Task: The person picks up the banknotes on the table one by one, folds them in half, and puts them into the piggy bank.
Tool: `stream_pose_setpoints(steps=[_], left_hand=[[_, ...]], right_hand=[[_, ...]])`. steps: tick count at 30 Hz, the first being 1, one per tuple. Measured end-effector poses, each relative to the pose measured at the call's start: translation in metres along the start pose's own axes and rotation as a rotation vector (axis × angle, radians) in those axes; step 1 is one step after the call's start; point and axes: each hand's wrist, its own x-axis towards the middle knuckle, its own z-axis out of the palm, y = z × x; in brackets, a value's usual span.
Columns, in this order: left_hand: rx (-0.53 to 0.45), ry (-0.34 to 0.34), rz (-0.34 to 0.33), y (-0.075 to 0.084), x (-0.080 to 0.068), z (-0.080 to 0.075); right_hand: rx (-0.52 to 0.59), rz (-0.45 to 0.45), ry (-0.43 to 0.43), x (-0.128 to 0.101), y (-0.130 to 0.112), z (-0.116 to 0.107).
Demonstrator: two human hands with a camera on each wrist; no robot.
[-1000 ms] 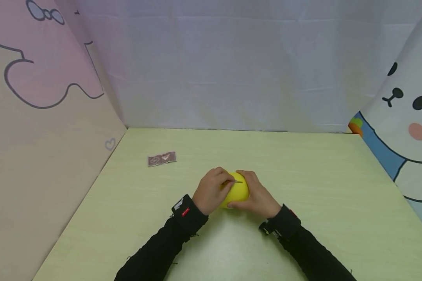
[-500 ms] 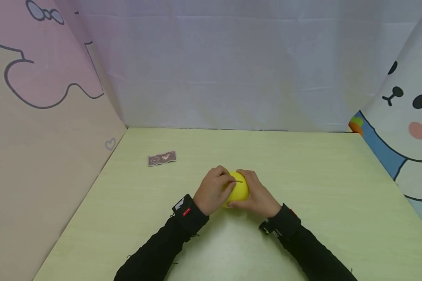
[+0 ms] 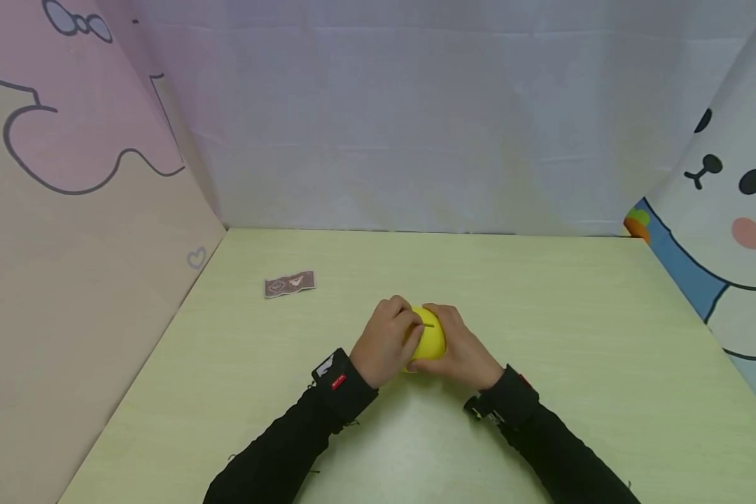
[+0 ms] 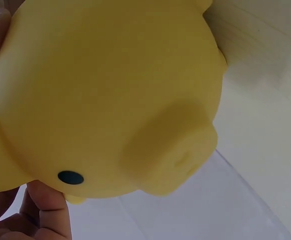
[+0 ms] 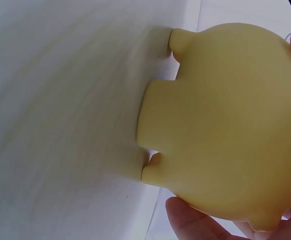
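A yellow piggy bank stands on the table, held between both hands. My right hand grips its right side, thumb on the near side and fingers round the far side. The left hand is over the top, fingers curled and fingertips at a thin dark line. Whether those fingertips pinch anything is hidden. In the left wrist view the bank's snout and one black eye show. Its rounded rear and stubby feet appear in the right wrist view, touching the tabletop.
A small brownish printed banknote lies flat on the pale table, to the left and farther back. A white curtain hangs behind the table. Cartoon-printed panels stand at both sides.
The left hand has shifted slightly to the right, with its fingertips still at the line on the piggy bank's top. The right hand and the bank have hardly moved.
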Motion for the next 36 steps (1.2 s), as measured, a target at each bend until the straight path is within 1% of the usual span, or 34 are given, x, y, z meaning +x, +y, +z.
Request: stream_pose_setpoints(steps=[5,7,12,15,17,22,24,27,32,36], left_hand=[[-0.092,-0.003,-0.038,0.000,-0.001,-0.002],[-0.113,-0.002,-0.048,0.001,-0.001,-0.003],[-0.110,0.000,-0.040,0.002,-0.001,-0.004],[-0.125,-0.008,-0.033,0.000,-0.002,-0.005],[-0.143,-0.019,-0.040,-0.001,-0.003,-0.005],[-0.216,-0.028,-0.123,-0.005,-0.003,-0.010],[-0.252,-0.016,-0.159,-0.008,-0.003,-0.013],[-0.288,0.026,-0.191,-0.015,-0.002,-0.021],[-0.271,0.106,-0.258,-0.031,0.000,-0.038],[-0.257,0.129,-0.322,-0.045,0.001,-0.056]], right_hand=[[0.010,0.004,-0.003,0.000,-0.001,0.000],[0.014,0.010,-0.004,0.001,-0.001,0.000],[0.004,0.009,-0.002,0.001,-0.001,0.000],[0.005,0.017,-0.004,0.001,-0.001,0.000],[0.005,0.025,-0.006,0.001,-0.002,0.000],[0.001,0.043,-0.006,0.001,-0.002,0.000],[-0.003,0.047,-0.001,0.001,-0.002,0.001],[-0.009,0.054,0.008,0.001,-0.002,0.001],[-0.009,0.070,0.010,0.000,-0.002,0.002],[-0.001,0.076,0.010,0.000,-0.003,0.001]])
